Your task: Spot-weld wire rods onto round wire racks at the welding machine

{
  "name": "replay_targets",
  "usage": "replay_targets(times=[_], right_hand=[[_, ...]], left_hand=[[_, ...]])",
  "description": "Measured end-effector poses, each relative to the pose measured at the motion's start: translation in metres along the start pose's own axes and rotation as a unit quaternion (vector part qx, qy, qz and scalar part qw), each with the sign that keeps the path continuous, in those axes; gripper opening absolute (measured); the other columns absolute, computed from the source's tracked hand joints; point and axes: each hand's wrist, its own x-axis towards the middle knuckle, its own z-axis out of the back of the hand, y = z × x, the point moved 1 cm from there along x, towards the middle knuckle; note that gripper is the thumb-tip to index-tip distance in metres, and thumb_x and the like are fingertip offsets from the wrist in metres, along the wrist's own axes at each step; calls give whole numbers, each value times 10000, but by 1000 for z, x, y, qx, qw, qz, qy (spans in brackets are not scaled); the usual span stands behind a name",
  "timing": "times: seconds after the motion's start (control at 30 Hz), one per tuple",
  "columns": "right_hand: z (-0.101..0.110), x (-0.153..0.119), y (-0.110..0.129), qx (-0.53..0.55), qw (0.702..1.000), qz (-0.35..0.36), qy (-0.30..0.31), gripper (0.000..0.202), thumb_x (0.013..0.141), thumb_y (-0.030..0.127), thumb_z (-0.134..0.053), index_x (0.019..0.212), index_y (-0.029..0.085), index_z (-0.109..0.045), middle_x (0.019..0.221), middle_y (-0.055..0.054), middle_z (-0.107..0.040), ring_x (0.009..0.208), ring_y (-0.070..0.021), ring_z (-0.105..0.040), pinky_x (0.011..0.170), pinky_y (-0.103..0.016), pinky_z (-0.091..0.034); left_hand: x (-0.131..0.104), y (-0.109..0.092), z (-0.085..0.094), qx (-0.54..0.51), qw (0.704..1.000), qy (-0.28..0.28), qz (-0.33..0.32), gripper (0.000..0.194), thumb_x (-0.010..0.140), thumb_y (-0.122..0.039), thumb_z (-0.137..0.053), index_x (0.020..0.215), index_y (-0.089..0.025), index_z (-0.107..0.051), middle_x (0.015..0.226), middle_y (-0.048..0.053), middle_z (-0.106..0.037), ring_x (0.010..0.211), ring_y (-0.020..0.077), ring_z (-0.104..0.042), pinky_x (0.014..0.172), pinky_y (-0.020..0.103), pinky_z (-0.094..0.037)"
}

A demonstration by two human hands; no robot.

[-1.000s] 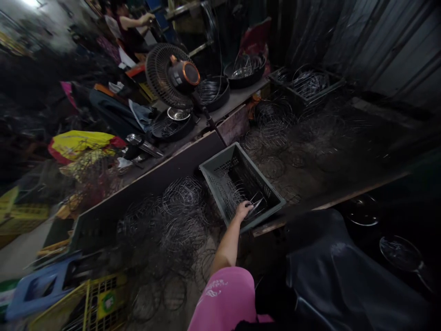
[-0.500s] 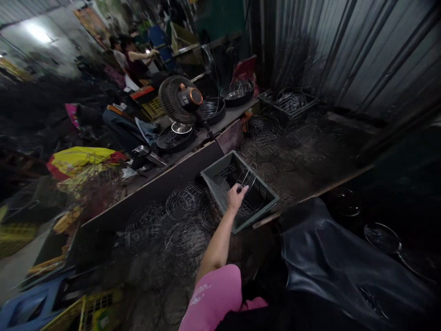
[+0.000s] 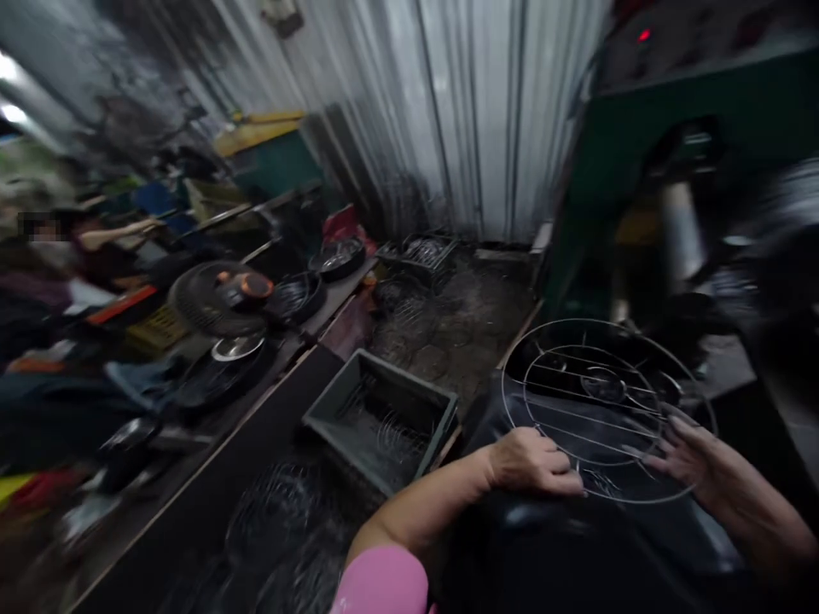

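Note:
A round wire rack [image 3: 592,346], with concentric rings and straight cross bars, is held tilted over my dark apron [image 3: 512,409]. My left hand [image 3: 534,462] is closed at the rack's near left rim; whether its fingers also hold a small wire piece is hidden. On the right side of the rack, my right hand [image 3: 694,456] grips around its rings, thumb and fingers slightly blurred. Left of the rack stands a grey-green plastic crate [image 3: 339,431], and some curved wire pieces [image 3: 400,435] lie in it.
A dark board [image 3: 256,452] runs beside the crate. Piled wire rings [image 3: 275,520] lie in front. A fan [image 3: 221,298] and round pans [image 3: 339,258] stand on the left bench. A green machine [image 3: 704,111] rises at right. A co-worker's arm [image 3: 121,230] shows far left.
My view has swung right. My left hand has moved from inside the crate to the round wire rack over my apron. My right hand has come into view at the rack.

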Motion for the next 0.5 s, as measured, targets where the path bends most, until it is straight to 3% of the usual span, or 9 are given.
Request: replay_targets(times=[0.07,0.1,0.17,0.2,0.27,0.37,0.43,0.5], right_hand=[[23,-9,-2,58,997,-36,-22,289,587,237,-688,850,257,-572,1033,-59,-660,979,-295,-621,778,-468,-566],[35,-13,-4,80,995,-51,-22,308,593,225,-683,880,256,-576,1057,-62,-653,992,-294,-616,787,-464,-563],[61,-20,-10,114,991,-64,-25,343,641,279,-662,973,265,-578,1110,-72,-635,1021,-299,-602,790,-465,-560],[74,-22,-14,123,990,-57,-28,357,666,315,-650,1012,277,-572,1133,-73,-625,1036,-301,-594,783,-464,-561],[96,-25,-18,125,992,-24,-21,378,702,381,-627,1066,311,-554,1172,-68,-608,1066,-304,-576,756,-453,-566],[119,-20,-18,88,996,16,10,407,738,470,-579,1119,337,-523,1170,-81,-611,1073,-301,-573,706,-419,-567],[133,-8,-9,26,999,29,5,434,765,548,-494,1124,309,-534,1121,-111,-634,1051,-305,-587,696,-414,-559],[148,8,9,-113,987,95,-64,471,780,592,-402,1059,264,-591,1047,-137,-662,1016,-315,-605,704,-415,-552]], left_hand=[[12,-5,2,-37,999,-12,-13,205,773,-450,-562,738,-276,-665,620,36,-557,591,141,-495,591,284,-356],[18,-6,5,-56,998,-41,-5,234,720,-489,-609,806,-282,-673,718,51,-600,687,171,-540,678,325,-390],[29,-1,11,-110,979,-160,69,436,624,-538,-673,964,-266,-654,972,88,-616,935,246,-549,856,406,-375],[36,4,12,-163,950,-232,132,517,617,-553,-670,1033,-249,-626,1072,101,-590,1031,268,-517,907,422,-354],[52,15,5,-338,847,-312,268,566,691,-572,-590,1125,-209,-558,1138,120,-557,1094,269,-494,911,415,-373],[78,26,-23,-584,675,-245,379,513,767,-515,-533,1159,-186,-486,1009,106,-596,937,222,-583,771,349,-455],[91,31,-44,-616,624,-241,415,507,750,-420,-590,1177,-196,-433,877,58,-597,743,159,-599,634,275,-460],[102,36,-63,-589,609,-282,450,502,752,-363,-588,1185,-208,-385,756,-2,-557,527,85,-512,473,196,-378]])
